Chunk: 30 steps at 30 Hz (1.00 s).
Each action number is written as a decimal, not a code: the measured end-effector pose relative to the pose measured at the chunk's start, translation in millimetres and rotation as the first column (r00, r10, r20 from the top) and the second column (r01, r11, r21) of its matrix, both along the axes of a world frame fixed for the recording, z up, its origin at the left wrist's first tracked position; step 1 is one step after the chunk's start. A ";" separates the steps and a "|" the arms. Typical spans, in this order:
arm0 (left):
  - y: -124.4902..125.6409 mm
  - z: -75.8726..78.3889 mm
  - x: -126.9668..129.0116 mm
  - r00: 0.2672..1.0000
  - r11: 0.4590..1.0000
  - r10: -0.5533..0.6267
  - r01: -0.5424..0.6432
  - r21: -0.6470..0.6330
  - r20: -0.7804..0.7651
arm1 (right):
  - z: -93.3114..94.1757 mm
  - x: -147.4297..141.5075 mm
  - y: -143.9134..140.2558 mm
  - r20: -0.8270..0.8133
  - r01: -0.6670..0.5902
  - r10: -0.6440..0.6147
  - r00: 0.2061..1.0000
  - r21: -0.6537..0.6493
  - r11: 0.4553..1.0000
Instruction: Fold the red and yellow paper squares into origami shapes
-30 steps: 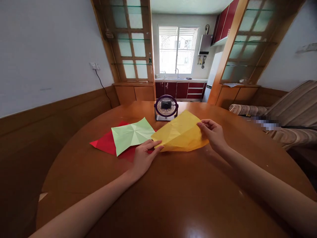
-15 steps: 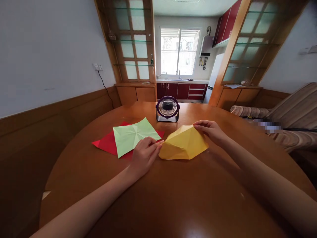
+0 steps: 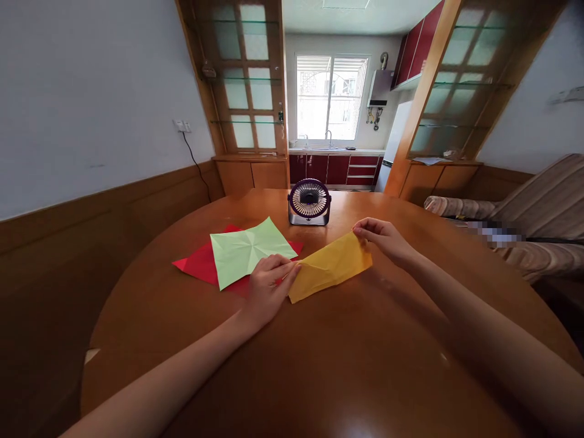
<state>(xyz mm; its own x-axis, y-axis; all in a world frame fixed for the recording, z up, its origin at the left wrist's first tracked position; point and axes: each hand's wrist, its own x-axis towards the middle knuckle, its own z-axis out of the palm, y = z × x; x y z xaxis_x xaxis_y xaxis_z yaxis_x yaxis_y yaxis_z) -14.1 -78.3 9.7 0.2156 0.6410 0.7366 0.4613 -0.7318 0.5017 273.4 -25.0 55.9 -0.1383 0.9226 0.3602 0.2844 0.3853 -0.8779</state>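
A yellow sheet of paper (image 3: 332, 266), folded over into a slanted rectangle, is held just above the wooden table. My left hand (image 3: 270, 286) pinches its left end between thumb and fingers. At the upper right corner, my right hand (image 3: 381, 237) pinches the paper with the fingertips. Left of it lies a light green sheet (image 3: 244, 248) with creases that meet at its middle. The green sheet rests on a red sheet (image 3: 197, 263), and my left hand covers part of both.
A small dark purple fan (image 3: 309, 201) stands on the round wooden table (image 3: 347, 365), beyond the papers. A striped couch (image 3: 538, 213) is at the right. A black cord (image 3: 195, 159) hangs from a wall socket at the left.
The yellow paper has gone from a bulging, partly spread shape to a flatter folded strip. Both hands keep hold of it, and the right hand has shifted slightly.
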 end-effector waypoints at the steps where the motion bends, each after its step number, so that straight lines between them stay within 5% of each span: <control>1: -0.6 0.1 0.1 1.000 0.999 -0.019 0.020 -0.026 0.018 | 0.5 -1.0 0.0 -0.002 0.008 -0.008 1.000 0.001 1.000; 5: 2.2 1.0 -5.1 0.993 0.989 -0.109 0.105 -0.106 -0.037 | 0.5 -2.6 1.6 -0.084 0.050 -0.054 0.995 -0.052 0.997; 11: 12.2 1.5 -19.2 0.912 0.957 -0.264 0.206 -0.207 -0.315 | -9.8 12.2 12.6 -0.297 0.024 -0.085 0.951 -0.205 0.979; 15: 12.7 -0.3 -16.4 0.933 0.987 -0.157 0.140 -0.073 -0.324 | -16.0 20.2 18.0 -0.268 0.003 -0.074 0.961 -0.259 0.966; 21: 5.6 0.3 -4.2 0.991 0.996 -0.041 0.050 0.069 -0.124 | -13.1 16.5 17.0 -0.231 0.018 -0.061 0.971 -0.181 0.983; 26: 7.1 2.9 -13.2 0.983 0.912 0.096 -0.024 0.409 -0.155 | -14.8 11.3 15.3 -0.226 -0.014 -0.014 0.974 -0.123 0.992; 30: 17.3 2.3 -25.1 0.942 0.865 0.174 -0.006 0.502 -0.288 | -35.8 5.8 19.4 -0.111 0.002 -0.012 0.994 -0.089 0.996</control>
